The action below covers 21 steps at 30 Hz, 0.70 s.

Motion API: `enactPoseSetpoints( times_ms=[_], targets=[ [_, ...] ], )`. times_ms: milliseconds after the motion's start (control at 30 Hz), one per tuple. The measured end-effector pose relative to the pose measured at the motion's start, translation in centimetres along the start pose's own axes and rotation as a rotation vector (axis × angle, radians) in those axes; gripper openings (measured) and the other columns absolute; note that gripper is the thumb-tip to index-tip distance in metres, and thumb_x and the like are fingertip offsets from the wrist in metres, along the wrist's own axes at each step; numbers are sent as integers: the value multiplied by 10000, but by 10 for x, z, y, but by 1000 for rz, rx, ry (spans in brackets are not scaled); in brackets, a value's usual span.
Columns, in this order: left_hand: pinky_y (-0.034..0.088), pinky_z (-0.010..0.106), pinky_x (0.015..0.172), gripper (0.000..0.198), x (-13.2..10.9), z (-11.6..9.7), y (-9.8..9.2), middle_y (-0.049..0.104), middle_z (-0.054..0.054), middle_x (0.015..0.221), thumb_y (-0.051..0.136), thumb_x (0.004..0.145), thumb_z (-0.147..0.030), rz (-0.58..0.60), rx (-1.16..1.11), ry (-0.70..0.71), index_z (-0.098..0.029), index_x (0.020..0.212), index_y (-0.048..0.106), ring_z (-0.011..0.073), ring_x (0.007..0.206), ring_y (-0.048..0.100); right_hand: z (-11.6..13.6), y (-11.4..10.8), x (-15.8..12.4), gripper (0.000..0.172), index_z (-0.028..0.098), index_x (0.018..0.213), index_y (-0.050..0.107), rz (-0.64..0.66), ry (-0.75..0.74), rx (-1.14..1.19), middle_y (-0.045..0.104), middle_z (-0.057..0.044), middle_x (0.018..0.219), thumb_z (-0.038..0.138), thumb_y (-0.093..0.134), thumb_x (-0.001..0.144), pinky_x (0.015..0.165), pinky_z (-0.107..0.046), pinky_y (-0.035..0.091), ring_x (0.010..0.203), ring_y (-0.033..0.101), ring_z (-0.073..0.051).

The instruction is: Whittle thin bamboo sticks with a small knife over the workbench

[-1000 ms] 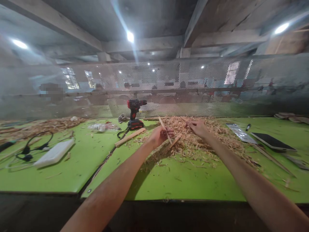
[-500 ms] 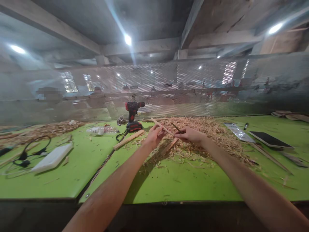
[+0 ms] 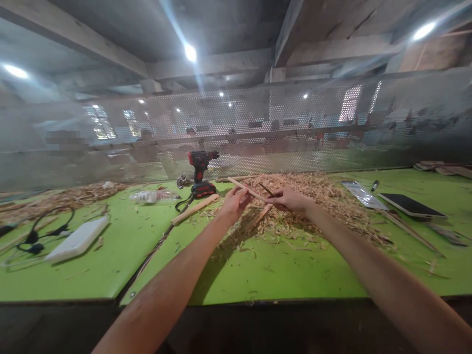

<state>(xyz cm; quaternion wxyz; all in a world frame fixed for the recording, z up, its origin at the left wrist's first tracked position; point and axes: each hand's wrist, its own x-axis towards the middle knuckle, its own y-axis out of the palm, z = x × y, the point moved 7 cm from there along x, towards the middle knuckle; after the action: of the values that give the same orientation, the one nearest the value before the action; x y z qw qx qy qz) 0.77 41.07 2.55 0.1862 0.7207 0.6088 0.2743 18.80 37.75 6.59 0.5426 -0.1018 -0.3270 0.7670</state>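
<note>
A thin pale wooden strip (image 3: 236,183) slants down to the right between my hands, in the closed fingers of my left hand (image 3: 232,204). My right hand (image 3: 291,200) is wrapped round a knife, whose narrow dark blade (image 3: 265,189) points up and to the left. The handle is hidden in the fist. Fingers of the right hand meet the strip's lower right end; whether the blade's edge touches the wood I cannot tell. Beneath both hands, a flat piece of wood (image 3: 259,218) lies among curled wood shavings (image 3: 309,189) on the green tabletop (image 3: 295,275).
Beyond my left hand a cordless drill (image 3: 201,174) stands upright, with a wooden slat (image 3: 195,209) before it. Left lie a plastic bottle (image 3: 155,196), white box (image 3: 78,239) and black cable (image 3: 35,238). Right are a phone-like tablet (image 3: 413,205) and plastic pouch (image 3: 363,194). Mesh screen (image 3: 239,128) behind.
The knife blade has turned and come slightly left and lower, closer to the wooden strip. Both hands keep their grip. The whole view has shifted a little.
</note>
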Motion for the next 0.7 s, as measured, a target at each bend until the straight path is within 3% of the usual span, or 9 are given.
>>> enactPoseSetpoints(
  times_ms=[67,267,433,500,633,700],
  targets=[
    [616,387,952,153,0,-1,0,710,0,777,790,831,-95,44,6,10,-159,832,651,135,796,724,-7,4,1,361,223,770,739,95,68,139,439,16,532,578,803,791,465,-317,275,483,312,-122],
    [623,451,928,205,-11,-3,10,779,73,951,844,733,-49,304,108,-67,-152,881,747,244,946,759,-26,-28,5,314,246,738,646,-156,46,370,373,40,555,485,847,774,454,-300,222,491,278,-117],
    [611,471,969,198,-23,-11,18,792,84,961,843,727,-63,486,181,-161,-156,890,779,253,941,773,-19,-36,-2,202,247,756,693,-94,6,395,413,25,571,416,802,776,473,-312,226,497,286,-122],
    [624,469,932,168,-28,-10,24,792,114,949,839,755,-100,552,215,-212,-140,909,788,265,926,774,-12,-37,-5,179,244,759,712,-66,-19,390,405,30,556,407,784,779,491,-319,229,495,280,-118],
    [645,417,802,257,-45,9,39,764,159,1114,731,927,-286,651,275,-393,-169,1154,759,268,943,764,7,-28,-11,189,245,743,726,-9,-64,299,429,19,534,420,790,778,515,-339,250,502,302,-129],
    [606,330,633,303,-53,21,45,748,148,1036,635,996,-393,702,313,-475,-155,1152,738,211,770,733,16,-20,-12,210,243,730,734,6,-77,215,477,0,552,436,796,786,525,-345,261,516,337,-139]
  ],
)
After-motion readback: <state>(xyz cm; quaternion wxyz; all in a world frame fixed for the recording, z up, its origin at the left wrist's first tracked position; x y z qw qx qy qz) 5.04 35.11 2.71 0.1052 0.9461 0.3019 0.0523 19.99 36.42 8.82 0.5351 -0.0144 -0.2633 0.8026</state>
